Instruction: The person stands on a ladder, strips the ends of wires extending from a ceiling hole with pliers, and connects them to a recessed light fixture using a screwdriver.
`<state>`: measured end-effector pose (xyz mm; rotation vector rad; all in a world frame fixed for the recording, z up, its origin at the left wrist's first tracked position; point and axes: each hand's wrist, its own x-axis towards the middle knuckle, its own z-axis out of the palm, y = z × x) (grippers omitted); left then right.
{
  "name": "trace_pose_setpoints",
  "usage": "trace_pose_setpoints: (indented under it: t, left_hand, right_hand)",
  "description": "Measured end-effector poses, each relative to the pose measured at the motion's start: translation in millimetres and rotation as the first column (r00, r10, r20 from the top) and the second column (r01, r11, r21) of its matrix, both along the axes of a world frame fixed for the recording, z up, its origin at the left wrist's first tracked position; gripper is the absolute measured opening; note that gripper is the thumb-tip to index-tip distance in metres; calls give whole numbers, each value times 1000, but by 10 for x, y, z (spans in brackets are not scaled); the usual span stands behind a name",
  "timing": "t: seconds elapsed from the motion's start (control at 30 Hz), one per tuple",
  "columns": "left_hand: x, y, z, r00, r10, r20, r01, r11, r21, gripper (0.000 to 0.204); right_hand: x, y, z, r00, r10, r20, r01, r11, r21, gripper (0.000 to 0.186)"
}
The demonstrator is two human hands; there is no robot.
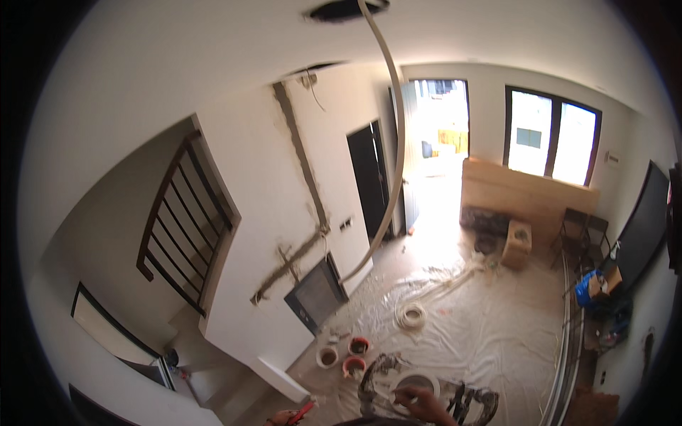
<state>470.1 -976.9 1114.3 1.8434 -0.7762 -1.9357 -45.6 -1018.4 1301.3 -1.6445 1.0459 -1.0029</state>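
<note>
At the bottom edge, my left hand (283, 417) is closed around a slim red tool (302, 411) whose exact kind I cannot make out. My right hand (424, 406) is to the right of it, fingers bent and drawn together; whatever they may hold is too small to tell. Behind that hand is a round white tub (428, 377), seen from above. A dark, paint-spattered metal frame (367, 383) surrounds the tub on both sides. A long pale flexible conduit (398, 135) hangs from a ceiling hole (346, 10) and curves down toward the wall.
Plastic sheeting (490, 323) covers the floor, with a coil of pale tubing (411, 315) on it. Several small buckets (354, 366) stand left of the frame. Stairs with a railing (177, 220) are at left. A wooden board (529, 195) leans below the window; an open door (410, 156) is beyond.
</note>
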Motion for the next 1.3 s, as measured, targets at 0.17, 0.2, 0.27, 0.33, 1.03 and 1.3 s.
trace_pose_setpoints:
  t: [0.17,0.2,0.27,0.33,1.03,1.3]
  left_hand:
    - [-1402,-511,1706,841,149,-520,-247,961,-124,40]
    - [-1615,-525,1890,781,193,-594,-283,957,-61,40]
    - [-2097,-665,2168,766,99,-635,-240,961,-139,41]
    - [-2473,-731,2125,862,-88,-500,-150,897,-416,44]
    - [-3926,-1006,2310,927,-270,-259,100,845,-525,41]
    - [-4095,-1064,2377,890,-268,-368,-29,774,-633,43]
  right_hand:
    - [489,-145,-277,958,286,2,-284,952,113,48]
    - [612,-163,-206,966,256,40,-259,963,75,47]
    - [735,-252,21,981,163,107,-165,986,6,45]
    - [744,-242,377,979,1,204,6,999,-34,42]
    - [-366,-168,441,918,-331,216,372,909,-187,53]
    - [-192,-122,463,856,-333,396,283,942,181,35]
